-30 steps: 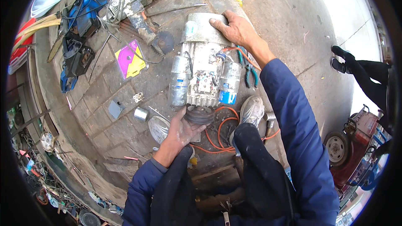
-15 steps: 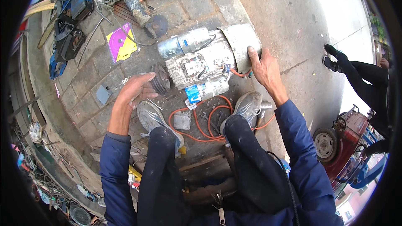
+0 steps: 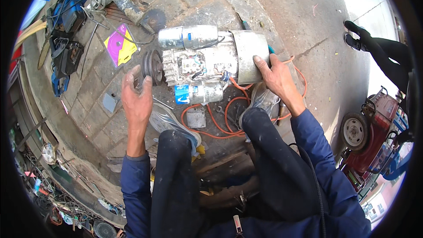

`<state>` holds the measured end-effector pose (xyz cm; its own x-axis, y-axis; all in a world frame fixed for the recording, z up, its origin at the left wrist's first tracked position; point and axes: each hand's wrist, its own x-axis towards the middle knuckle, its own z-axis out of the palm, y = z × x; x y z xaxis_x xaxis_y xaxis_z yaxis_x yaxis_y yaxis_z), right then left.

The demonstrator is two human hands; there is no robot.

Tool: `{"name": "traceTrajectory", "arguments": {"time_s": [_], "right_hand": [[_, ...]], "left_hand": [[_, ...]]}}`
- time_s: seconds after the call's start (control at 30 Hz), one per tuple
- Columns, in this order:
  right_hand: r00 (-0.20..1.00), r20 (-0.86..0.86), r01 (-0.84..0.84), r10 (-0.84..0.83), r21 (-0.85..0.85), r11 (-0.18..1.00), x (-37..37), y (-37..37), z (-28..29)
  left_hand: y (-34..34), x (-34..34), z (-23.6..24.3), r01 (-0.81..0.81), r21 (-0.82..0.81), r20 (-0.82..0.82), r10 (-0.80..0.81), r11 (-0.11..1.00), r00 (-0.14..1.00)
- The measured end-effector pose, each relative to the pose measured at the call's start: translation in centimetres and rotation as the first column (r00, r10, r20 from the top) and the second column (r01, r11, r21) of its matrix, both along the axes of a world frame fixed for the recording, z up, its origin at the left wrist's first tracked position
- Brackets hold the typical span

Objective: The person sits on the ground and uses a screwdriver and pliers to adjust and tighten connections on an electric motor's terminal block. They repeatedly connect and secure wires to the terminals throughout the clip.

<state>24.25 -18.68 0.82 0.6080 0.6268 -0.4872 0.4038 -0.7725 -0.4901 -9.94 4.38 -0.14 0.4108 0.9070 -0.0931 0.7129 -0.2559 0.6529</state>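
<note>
An electric motor [image 3: 220,59] with a worn pale housing lies on the paving in front of me, with two capacitor cylinders and exposed wiring on it. My right hand [image 3: 278,79] grips the round metal end cover [image 3: 252,57], thumb on its surface and fingers round the far edge. At the opposite end, my left hand [image 3: 137,97] is beside the dark grooved pulley [image 3: 153,68]. Its fingers are apart and the thumb is at the pulley's rim; whether it presses on it I cannot tell. An orange cable [image 3: 211,133] runs from the motor and coils between my shoes.
An angle grinder [image 3: 128,4] lies at the far left, near a blue-and-black chainsaw [image 3: 66,55]. A purple-and-yellow disc package [image 3: 120,46] is on the paving. Behind the motor lies a teal-handled screwdriver [image 3: 243,23]. At right are a red vehicle [image 3: 374,123] and another person's legs [image 3: 383,53].
The motor has swung round, its pulley end moving left and away from me, so it lies more level across my view. My left hand has turned, fingers now pointing away. My right hand still grips the cover.
</note>
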Motion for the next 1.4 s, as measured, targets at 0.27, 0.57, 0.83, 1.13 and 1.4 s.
{"name": "traceTrajectory", "arguments": {"time_s": [0.27, 0.57, 0.83, 1.13, 1.4], "right_hand": [[0.998, 0.035, -0.068, 0.059, 0.333, 0.941, -4.9, 1.2, 4.9], [0.963, -0.099, -0.222, 0.251, 0.236, 0.946, -6.6, 2.7, 2.6], [0.952, -0.093, -0.228, 0.29, 0.415, 0.881, -6.7, 3.1, 2.6], [0.93, -0.162, -0.238, 0.331, 0.421, 0.875, -6.1, 3.4, 1.5], [0.905, -0.218, -0.253, 0.366, 0.415, 0.874, -5.1, 3.6, 1.6]], "left_hand": [[-1.6, 10.8, 6.1, 0.67, 0.142, 0.265, -0.68, 0.729, 0.684], [-2.9, 14.5, 4.7, 0.819, -0.081, -0.073, -0.823, 0.568, 0.563], [-2.3, 13.2, 5.1, 0.766, -0.066, 0.032, -0.766, 0.64, 0.643], [-2.4, 12.7, 5.4, 0.804, -0.049, -0.031, -0.805, 0.593, 0.592], [-3.1, 12.4, 5.8, 0.802, 0.028, -0.152, -0.791, 0.596, 0.593]]}}
